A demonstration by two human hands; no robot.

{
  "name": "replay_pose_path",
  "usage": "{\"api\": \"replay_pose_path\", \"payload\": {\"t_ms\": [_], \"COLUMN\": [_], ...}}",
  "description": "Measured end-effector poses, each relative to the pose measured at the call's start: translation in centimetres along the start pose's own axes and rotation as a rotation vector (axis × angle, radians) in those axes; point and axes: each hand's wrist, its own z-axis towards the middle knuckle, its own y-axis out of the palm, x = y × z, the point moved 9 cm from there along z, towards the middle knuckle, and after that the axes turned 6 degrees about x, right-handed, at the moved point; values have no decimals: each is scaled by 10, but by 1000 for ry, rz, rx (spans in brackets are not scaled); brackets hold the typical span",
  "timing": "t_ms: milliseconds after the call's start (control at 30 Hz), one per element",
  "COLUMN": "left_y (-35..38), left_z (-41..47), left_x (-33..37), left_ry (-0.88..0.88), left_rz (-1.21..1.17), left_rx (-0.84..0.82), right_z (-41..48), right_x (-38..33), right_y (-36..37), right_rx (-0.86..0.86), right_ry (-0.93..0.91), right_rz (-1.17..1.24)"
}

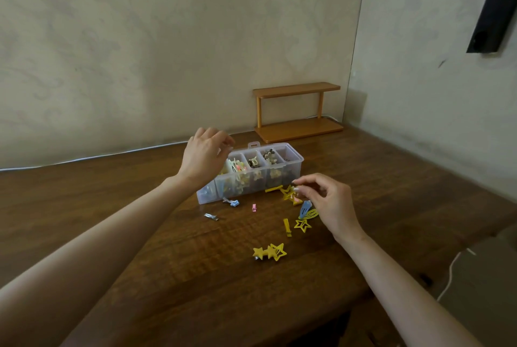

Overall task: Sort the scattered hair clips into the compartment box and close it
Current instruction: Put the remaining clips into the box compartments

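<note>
A clear compartment box (296,165) stands open on the wooden table (167,248), its sections holding several clips. My left hand (205,155) hovers over the box's left end, fingers loosely curled, with nothing visible in them. My right hand (328,204) pinches a yellow star clip (289,195) just in front of the box. Loose on the table lie a yellow double-star clip (270,253), a yellow bar clip (287,227), a yellow outline star (302,225), a blue snap clip (304,209), a small pink clip (254,207), a silver clip (211,217) and a blue-tipped clip (231,202).
A small two-tier wooden shelf (298,111) stands at the back against the wall, behind the box. A white cable (84,158) runs along the table's far edge. The table's right edge drops off near another white cable (450,271).
</note>
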Motion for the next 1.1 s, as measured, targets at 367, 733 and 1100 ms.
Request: {"api": "replay_pose_path", "payload": {"t_ms": [367, 733, 1100], "left_y": [43, 35, -32], "left_z": [-60, -64, -38], "left_x": [92, 79, 10], "left_ry": [130, 36, -176], "left_rz": [-219, -319, -50], "left_rx": [-331, -250, 163], "right_z": [-1, -2, 4], "right_x": [0, -1, 39], "right_y": [0, 10, -1], "right_rx": [-4, -87, -73], "right_ry": [89, 47, 130], "right_rz": [144, 31, -563]}}
